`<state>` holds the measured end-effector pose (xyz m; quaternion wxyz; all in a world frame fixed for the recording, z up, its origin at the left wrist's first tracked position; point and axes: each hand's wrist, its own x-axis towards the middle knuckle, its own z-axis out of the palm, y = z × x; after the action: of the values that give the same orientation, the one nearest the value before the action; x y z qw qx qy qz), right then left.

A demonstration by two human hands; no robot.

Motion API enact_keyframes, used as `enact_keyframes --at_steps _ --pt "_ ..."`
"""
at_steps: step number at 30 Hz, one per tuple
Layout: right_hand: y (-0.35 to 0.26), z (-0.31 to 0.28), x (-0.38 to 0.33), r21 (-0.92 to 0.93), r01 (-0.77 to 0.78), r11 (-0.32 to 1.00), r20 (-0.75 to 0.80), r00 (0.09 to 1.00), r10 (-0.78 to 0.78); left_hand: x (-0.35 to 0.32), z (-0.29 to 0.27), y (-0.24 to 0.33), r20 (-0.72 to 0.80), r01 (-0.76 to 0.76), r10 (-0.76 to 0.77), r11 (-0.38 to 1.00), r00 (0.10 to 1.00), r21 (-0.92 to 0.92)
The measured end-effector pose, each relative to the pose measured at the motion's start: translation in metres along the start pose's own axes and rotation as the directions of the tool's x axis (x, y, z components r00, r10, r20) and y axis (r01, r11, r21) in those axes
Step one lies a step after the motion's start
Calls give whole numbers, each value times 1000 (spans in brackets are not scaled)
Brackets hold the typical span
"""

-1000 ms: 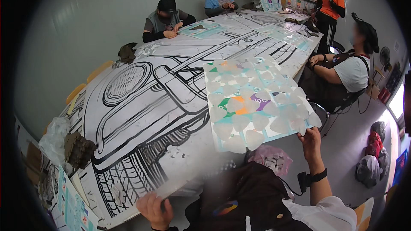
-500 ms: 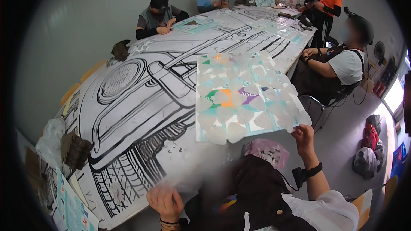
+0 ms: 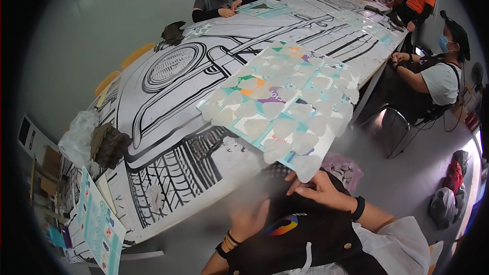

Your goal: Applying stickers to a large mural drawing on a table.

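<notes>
A printed board (image 3: pixel 285 158) covered with rows of pale translucent rounded pieces (image 3: pixel 307 166) lies on the large table, its near corner reaching past the table edge. Just beneath that corner is my right hand (image 3: pixel 322 191), thumb and fingers drawn together in a pinch. What they hold, if anything, is too small to make out. My left hand (image 3: pixel 248 219) hovers at the table's near edge, left of the right hand. A smear hides its fingertips and whatever may be between them.
The white table (image 3: pixel 178 107) bears a bold black line drawing. Brown layered pieces (image 3: pixel 108 145) and a clear plastic bag (image 3: pixel 79 135) lie left. Another printed board (image 3: pixel 100 224) leans at the near left. A seated person (image 3: pixel 433 79) is right; others work farther back. Bags (image 3: pixel 451 188) stand on the floor.
My right hand has moved left from the board's right corner to beneath its near corner. My left hand has shifted right. The view has turned, and the board appears rotated.
</notes>
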<state>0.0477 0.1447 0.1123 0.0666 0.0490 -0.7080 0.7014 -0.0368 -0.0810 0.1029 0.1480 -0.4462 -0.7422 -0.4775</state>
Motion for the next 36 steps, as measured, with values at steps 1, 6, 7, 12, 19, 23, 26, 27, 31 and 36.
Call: enact_keyframes --at_steps 1,6,7,12,19,23,26,27,31,36 --pt "2 0 1 -14 -30 999 14 999 30 -1 2 2 119 162 -159 987 980 -19" --pt "19 -2 2 -336 -50 941 15 998 59 7 23 -1 549 656 -358 396 755 -643" --pt "24 -3 3 -390 -36 920 -2 999 38 9 28 -1 570 662 -338 348 749 -664" --pt "37 -14 -3 -259 -42 965 -84 996 20 22 43 -7 597 687 -374 184 710 -702" --pt "39 -23 -12 -105 -199 974 -113 976 188 33 58 -2 499 635 -469 188 728 -749" --pt "38 -28 -14 -91 -192 977 -95 978 183 32 53 5 428 635 -570 227 702 -739" --pt "42 -33 -17 50 -269 962 -131 953 273 24 32 4 111 556 -680 483 725 -676" --pt "45 -35 -18 91 -280 956 -133 947 291 20 23 2 7 462 -643 542 766 -702" --pt "60 -46 -23 242 -312 919 -153 923 353 0 -44 -11 -92 452 -701 549 707 -703" --pt "74 -63 -18 366 -192 911 -456 816 355 -21 -108 -26 -231 343 -765 508 601 -790"
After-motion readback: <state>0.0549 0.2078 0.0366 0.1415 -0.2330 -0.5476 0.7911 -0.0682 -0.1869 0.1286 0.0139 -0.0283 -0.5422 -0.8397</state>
